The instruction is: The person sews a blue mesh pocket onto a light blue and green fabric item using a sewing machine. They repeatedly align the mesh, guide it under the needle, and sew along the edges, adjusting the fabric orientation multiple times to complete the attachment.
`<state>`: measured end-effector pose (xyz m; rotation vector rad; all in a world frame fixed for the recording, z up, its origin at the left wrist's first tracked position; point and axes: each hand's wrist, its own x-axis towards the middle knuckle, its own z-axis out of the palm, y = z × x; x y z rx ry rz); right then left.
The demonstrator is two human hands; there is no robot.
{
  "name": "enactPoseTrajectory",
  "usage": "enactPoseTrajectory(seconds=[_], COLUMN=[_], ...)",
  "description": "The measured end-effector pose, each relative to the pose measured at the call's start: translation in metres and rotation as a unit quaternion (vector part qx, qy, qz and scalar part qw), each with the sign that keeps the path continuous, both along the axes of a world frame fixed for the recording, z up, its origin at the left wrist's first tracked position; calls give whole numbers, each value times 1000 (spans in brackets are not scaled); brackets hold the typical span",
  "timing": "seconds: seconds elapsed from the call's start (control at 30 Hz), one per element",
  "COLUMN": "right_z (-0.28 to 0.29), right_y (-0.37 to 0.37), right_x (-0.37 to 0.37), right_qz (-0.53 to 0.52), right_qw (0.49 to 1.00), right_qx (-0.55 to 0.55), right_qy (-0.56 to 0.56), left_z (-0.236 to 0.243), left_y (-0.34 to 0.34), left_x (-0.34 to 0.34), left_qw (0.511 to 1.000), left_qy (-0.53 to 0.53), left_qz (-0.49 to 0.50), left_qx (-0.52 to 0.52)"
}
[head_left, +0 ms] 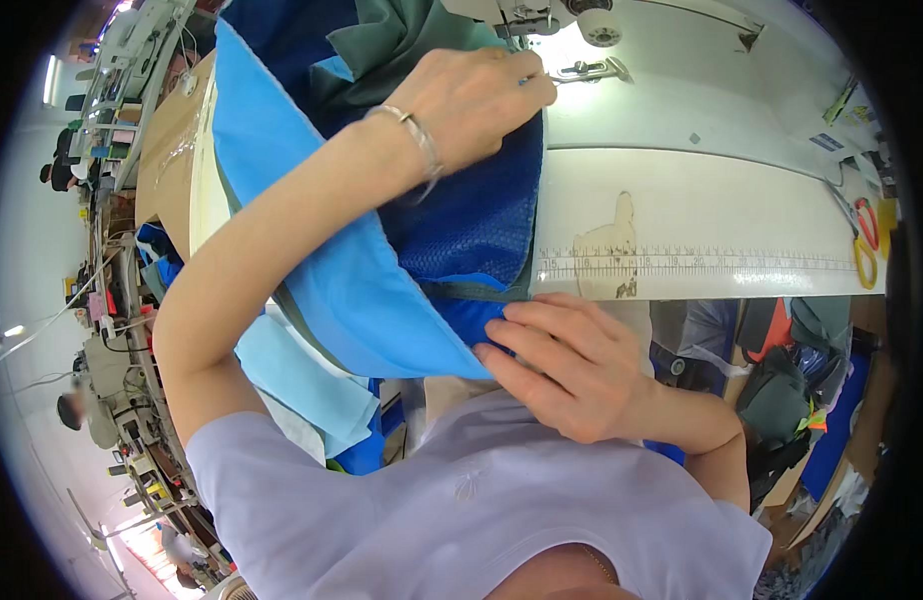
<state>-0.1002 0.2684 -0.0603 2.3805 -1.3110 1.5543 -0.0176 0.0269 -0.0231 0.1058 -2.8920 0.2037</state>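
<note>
My left hand (482, 105) lies over the blue and green fabric piece (462, 225), fingers curled in at the fabric's right edge close beside the sewing machine (542, 18). Its fingertips are partly hidden. A band circles that wrist. At the table's front edge my right hand (577, 365) is bent over the fabric's lower right corner, and its thumb is out of sight underneath. The fabric has a dark blue textured face, a bright blue panel (352, 310) folded under my left forearm, and a green edging strip. Bunched green cloth (412, 50) lies on top, left of the machine head.
A printed ruler strip (697, 262) runs along the front of the white table (692, 185). Scissors with red and yellow handles (864, 235) lie at its right end. Folded light blue cloth (312, 385) hangs at lower left. Dark cloth pieces (787, 390) are piled below right.
</note>
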Motion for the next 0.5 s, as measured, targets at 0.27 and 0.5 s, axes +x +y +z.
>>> enactPoseTrajectory(seconds=[0.27,0.5], right_z=[-4,-9], right_y=[2,6], right_x=[1,0], right_qz=[14,4], right_qw=[1000,999], right_qx=[17,6], right_qy=[-13,-37], left_z=[-6,9], left_y=[-23,-6], left_x=[-34,-15], left_qw=[987,975], left_qy=[-94,-90], left_qz=[-126,-140], left_qx=[16,147])
